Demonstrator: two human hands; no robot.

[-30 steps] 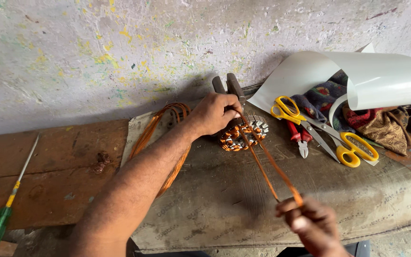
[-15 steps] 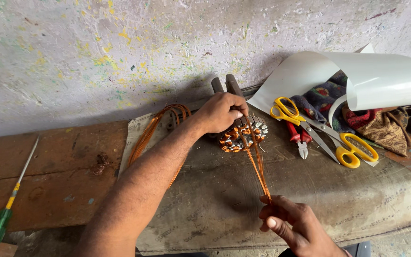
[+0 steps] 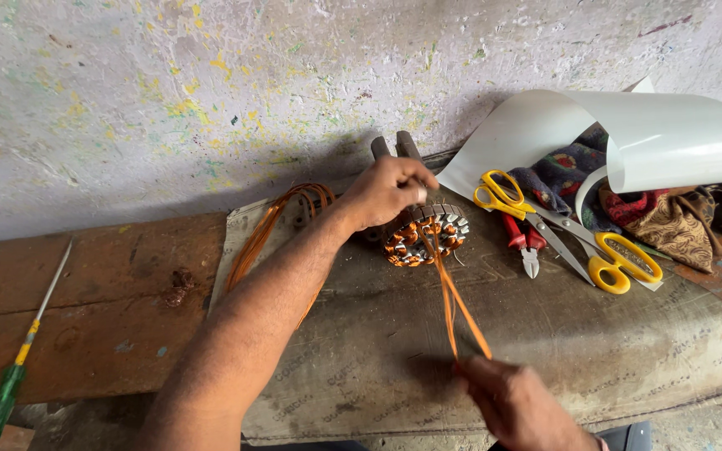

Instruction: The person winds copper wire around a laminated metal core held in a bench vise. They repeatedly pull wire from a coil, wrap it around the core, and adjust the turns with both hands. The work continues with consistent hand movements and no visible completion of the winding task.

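A round motor stator (image 3: 426, 235) with copper windings stands on a grey sack mat (image 3: 545, 334). My left hand (image 3: 386, 190) grips its top edge. A bundle of copper wire strands (image 3: 453, 301) runs from the stator toward me. My right hand (image 3: 516, 401) pinches the near end of that bundle and holds it taut. A larger loose coil of copper wire (image 3: 273, 225) lies on the mat behind my left forearm.
Two yellow-handled scissors (image 3: 620, 259) (image 3: 499, 192) and red-handled cutters (image 3: 524, 242) lie right of the stator. A curled white sheet (image 3: 670, 134) and cloth rags (image 3: 662, 213) sit at the back right. A green-handled screwdriver (image 3: 14, 367) rests on the wooden board (image 3: 85, 292) at left.
My right hand has moved left and a little away from me, swinging the wire bundle with it. The left hand has stayed on the stator.
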